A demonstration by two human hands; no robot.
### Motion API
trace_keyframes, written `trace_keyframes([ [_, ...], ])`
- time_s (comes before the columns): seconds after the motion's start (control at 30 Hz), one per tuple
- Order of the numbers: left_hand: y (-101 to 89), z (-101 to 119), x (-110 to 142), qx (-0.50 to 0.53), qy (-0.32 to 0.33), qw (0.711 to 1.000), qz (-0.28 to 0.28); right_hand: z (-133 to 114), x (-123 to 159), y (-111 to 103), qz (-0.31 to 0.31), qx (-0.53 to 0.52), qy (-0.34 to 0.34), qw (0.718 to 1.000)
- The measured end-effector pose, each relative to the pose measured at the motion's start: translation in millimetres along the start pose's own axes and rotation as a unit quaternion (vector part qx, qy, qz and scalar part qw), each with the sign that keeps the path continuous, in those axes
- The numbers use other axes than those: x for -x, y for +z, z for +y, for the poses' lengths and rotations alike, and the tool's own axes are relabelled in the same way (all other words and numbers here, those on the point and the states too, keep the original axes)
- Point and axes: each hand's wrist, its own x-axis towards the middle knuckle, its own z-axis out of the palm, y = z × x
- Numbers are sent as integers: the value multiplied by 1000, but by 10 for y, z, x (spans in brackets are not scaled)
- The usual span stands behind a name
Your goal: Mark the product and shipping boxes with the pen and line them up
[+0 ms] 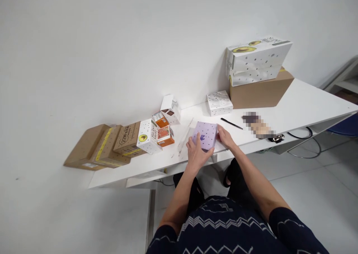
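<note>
A lilac box (206, 130) with small dark dots and a dark print lies at the front of the white table (302, 106). My left hand (196, 154) grips its left side and near corner, one finger on the top and the thumb at the near edge. Against the right side of the box, my right hand (225, 137) holds on with bent fingers, partly hidden behind the edge. Just beyond my right hand lies a black pen (231, 123). To the left of the box is a clear, crinkled plastic film (182, 140).
At the left stand several brown cartons (84, 146), a white avocado-print box (147, 138) and small orange boxes (165, 135). Along the wall are white boxes (170, 110), (219, 103). A large white carton (256, 63) rests on a brown carton (257, 91). A blurred patch (258, 125) lies at right.
</note>
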Motion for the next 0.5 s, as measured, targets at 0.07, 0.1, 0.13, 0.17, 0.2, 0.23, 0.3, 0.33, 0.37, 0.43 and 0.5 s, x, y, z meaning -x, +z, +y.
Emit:
trace_keyframes([
  [0.07,11,22,63,-1,-7,1000,9,-121,32,52,-46,-57,6,997],
  [0.1,34,27,95,-1,-13,1000,22,-187,38,56,-64,-68,-4,996],
  [0.13,74,28,122,1,-17,999,40,-254,38,47,-77,-65,-22,995],
  [0.17,131,24,144,4,-18,998,63,-321,34,28,-83,-51,-47,994],
  [0.2,204,15,158,10,-13,996,90,-385,27,4,-80,-30,-73,994],
  [0.23,289,1,164,18,-6,993,117,-444,21,-22,-73,-5,-100,992],
  [0.3,473,-36,157,39,11,985,165,-534,19,-66,-54,36,-143,988],
  [0.33,557,-58,149,51,14,982,181,-561,27,-81,-47,48,-162,984],
  [0.37,628,-82,142,64,16,979,191,-576,39,-92,-46,55,-180,981],
  [0.43,717,-130,141,91,21,976,196,-567,76,-100,-43,55,-203,977],
  [0.5,741,-178,167,126,39,974,182,-514,116,-94,-35,40,-218,975],
])
